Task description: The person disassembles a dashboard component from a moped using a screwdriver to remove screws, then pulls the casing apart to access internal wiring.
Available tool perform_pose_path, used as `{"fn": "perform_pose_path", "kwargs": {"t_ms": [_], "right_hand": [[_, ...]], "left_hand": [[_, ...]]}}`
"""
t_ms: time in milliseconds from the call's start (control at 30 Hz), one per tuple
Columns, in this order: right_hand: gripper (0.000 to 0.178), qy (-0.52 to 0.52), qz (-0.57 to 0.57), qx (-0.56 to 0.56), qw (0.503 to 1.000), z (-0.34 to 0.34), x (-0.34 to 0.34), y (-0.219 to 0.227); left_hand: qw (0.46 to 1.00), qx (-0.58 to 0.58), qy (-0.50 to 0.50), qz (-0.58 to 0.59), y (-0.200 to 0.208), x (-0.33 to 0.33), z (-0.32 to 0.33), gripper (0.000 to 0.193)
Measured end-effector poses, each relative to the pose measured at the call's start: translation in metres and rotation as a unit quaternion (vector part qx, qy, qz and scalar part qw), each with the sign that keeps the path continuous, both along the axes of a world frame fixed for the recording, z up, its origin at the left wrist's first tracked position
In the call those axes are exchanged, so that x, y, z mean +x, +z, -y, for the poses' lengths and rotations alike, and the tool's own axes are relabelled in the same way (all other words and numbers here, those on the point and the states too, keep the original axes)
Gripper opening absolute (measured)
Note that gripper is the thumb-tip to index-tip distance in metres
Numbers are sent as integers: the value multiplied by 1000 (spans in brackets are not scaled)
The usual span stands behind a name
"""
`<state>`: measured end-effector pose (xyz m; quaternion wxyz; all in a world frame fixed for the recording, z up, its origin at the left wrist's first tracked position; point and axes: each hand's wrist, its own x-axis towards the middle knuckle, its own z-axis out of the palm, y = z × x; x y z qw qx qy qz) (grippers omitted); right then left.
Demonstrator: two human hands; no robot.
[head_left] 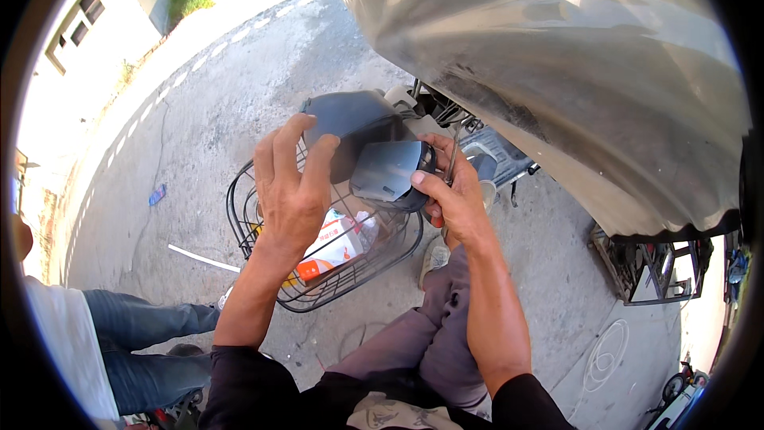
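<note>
In my right hand (455, 195) is a dark, glossy, rounded plastic housing (386, 171); my thumb lies on its edge and my fingers are behind it. A thin rod passes by the same hand, and a small orange end shows below it; how they are held is partly hidden. My left hand (293, 179) is raised over the wire basket (318, 300), its fingers apart and bent, with nothing in them. Beside its fingertips is a larger dark grey plastic cover (350, 115); I cannot tell if they touch it.
A white and orange packet (333, 245) lies in the basket. Wires and vehicle parts (446, 111) sit under a big grey sheet (549, 72) at upper right. A person in jeans (147, 318) stands at left. A metal-framed rack (656, 267) is at right.
</note>
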<state>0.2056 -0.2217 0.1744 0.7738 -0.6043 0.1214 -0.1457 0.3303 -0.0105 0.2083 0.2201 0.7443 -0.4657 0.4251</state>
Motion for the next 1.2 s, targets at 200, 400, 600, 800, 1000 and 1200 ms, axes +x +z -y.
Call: {"fn": "perform_pose_path", "kwargs": {"t_ms": [200, 400, 600, 800, 1000, 1200], "right_hand": [[70, 22, -56, -34, 998, 0, -5, 6], [75, 18, -42, -73, 996, 1, -12, 11], [64, -20, -2, -27, 999, 16, -23, 11], [35, -201, 50, -3, 978, 40, -19, -24], [37, -261, 14, 72, 963, 63, -3, -43], [37, -240, -73, 35, 967, 125, 28, -62]], "left_hand": [[989, -41, -125, -74, -33, -48, 16, 25], [981, -59, -164, -81, -59, -41, 23, 32], [974, -23, -165, -156, -61, -50, 21, 37], [967, -64, -181, -167, -74, -44, 28, 37], [962, -68, -188, -185, -74, -46, 22, 34], [962, -68, -199, -174, -67, -44, 25, 32]]}}
